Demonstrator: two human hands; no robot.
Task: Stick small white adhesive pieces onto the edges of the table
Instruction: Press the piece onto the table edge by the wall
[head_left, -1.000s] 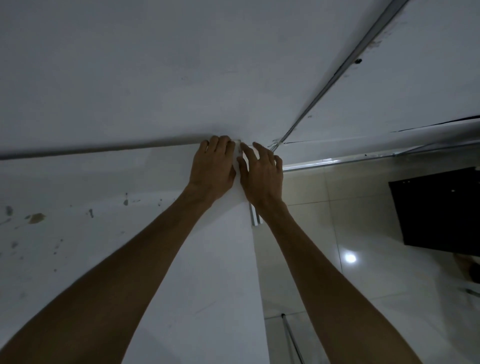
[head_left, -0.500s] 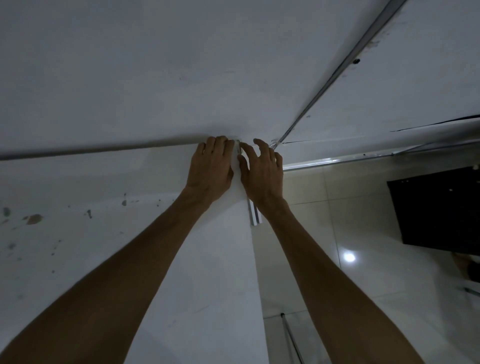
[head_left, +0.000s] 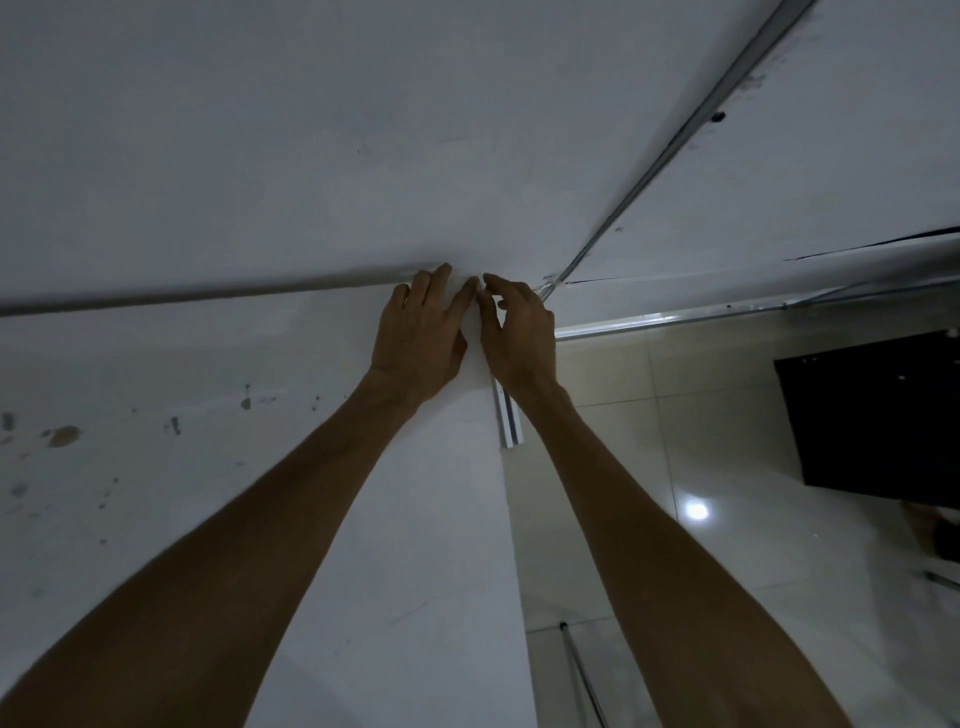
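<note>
Here the white piece (head_left: 474, 332) is hard to tell from the white table (head_left: 405, 545) it lies on; only a pale patch shows between the two hands, at the table's far right corner, and its long axis cannot be made out. The left hand (head_left: 420, 340) lies flat, palm down, fingers spread and stretched toward the far edge, pressing on the surface and closed around nothing. The right hand (head_left: 519, 338) is just beside it, loosely curled, its forefinger and thumb meeting the left forefinger over the patch; whether it pinches the piece cannot be told. Under the right wrist a short metal rail (head_left: 508, 415) runs along the table's right edge. Beyond the fingertips a dark seam (head_left: 208, 293) separates this table from another white panel. Right of the right hand lie a glossy tiled floor (head_left: 727, 571) and, farther off, a black box (head_left: 878, 415).
</note>
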